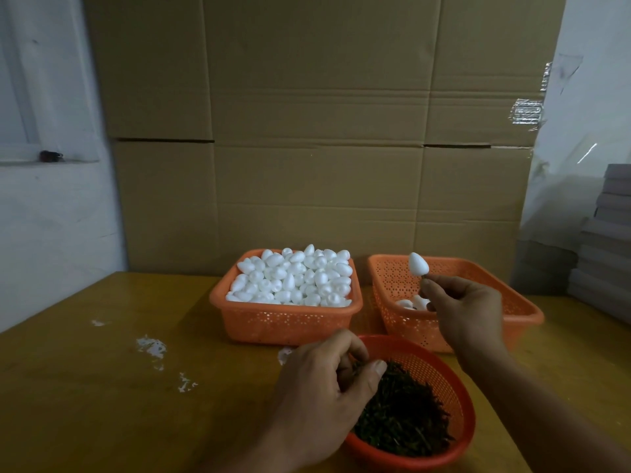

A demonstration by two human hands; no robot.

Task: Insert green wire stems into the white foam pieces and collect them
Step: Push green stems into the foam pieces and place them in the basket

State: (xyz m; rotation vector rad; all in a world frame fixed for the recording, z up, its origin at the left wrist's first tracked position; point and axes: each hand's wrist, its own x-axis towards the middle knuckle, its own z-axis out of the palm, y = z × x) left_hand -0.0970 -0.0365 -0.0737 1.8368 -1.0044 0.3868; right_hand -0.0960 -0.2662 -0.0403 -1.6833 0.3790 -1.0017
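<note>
Pinching 1 stemmed white foam egg (419, 264) over the 2 o'clock orange perforated basket (512, 303) to drop, our right hand (466, 310) waits while our left hand (327, 380) pinches green wire stems (406, 414).

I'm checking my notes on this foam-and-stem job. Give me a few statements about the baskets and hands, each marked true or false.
1. The left basket is piled with white foam pieces. True.
2. The right hand holds nothing. False: it pinches a stemmed foam piece above the right basket.
3. The left hand reaches into the round basket of green stems. True.
4. The right basket is full to the rim. False: only a few pieces show at its bottom.
</note>
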